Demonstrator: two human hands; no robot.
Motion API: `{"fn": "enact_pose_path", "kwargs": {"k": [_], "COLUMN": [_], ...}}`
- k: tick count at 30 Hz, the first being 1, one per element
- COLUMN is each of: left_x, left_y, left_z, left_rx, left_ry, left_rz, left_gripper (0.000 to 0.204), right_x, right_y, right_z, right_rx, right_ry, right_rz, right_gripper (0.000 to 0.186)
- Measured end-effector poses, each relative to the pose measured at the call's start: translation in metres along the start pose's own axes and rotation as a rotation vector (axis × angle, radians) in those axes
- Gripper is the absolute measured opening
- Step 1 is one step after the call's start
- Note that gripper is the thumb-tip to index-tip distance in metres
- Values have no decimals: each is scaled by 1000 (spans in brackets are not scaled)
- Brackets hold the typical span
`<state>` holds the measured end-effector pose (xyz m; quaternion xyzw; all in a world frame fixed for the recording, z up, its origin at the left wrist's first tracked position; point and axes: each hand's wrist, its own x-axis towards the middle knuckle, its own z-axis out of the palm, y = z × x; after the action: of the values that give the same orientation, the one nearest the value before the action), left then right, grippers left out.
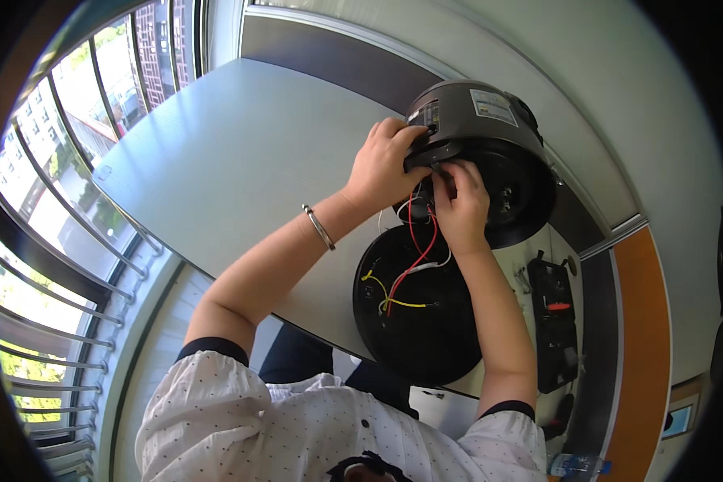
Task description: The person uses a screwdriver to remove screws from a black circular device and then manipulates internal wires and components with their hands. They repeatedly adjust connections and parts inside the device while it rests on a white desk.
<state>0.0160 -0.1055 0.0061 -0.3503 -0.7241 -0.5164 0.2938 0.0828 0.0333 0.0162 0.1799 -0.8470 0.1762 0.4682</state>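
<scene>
A dark brown and black electric cooker point(466, 120) lies on its side at the back right of the table, its black underside facing me. My left hand point(384, 163) grips the left side of its housing by the control panel, fingers on the outside and thumb at the lower edge. My right hand point(463, 207) is closed at that same edge, its fingertips pinched on a small part I cannot make out. Red wires point(422, 257) and white ones run down from there to a round black base cover point(426, 337), where yellow wires point(406, 304) also lie.
An opened black tool case point(556, 337) with a red-handled tool point(557, 306) lies to the right. The pale table point(241, 153) reaches left toward a barred window point(56, 241). A grey and orange partition point(641, 313) stands along the right; a plastic bottle point(574, 465) is at lower right.
</scene>
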Motion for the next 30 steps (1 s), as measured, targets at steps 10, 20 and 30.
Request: {"fn": "enact_pose_path", "kwargs": {"k": [10,20,30], "left_x": [8,9,9], "left_y": [-15,-9,-9], "left_z": [1,1,2], "left_rx": [-120,-138,0], "left_ry": [-51,-68,-28], "left_rz": [-73,-116,-25], "left_gripper": [50,44,41], "right_x": [-2,-15,-28], "right_y": [0,8,22], "right_z": [-4,-20,-39], "right_rx": [100,-158,-158], "right_ry": [-62,-50,-62], "right_rz": [12,68,81], "right_gripper": [27,36,30]}}
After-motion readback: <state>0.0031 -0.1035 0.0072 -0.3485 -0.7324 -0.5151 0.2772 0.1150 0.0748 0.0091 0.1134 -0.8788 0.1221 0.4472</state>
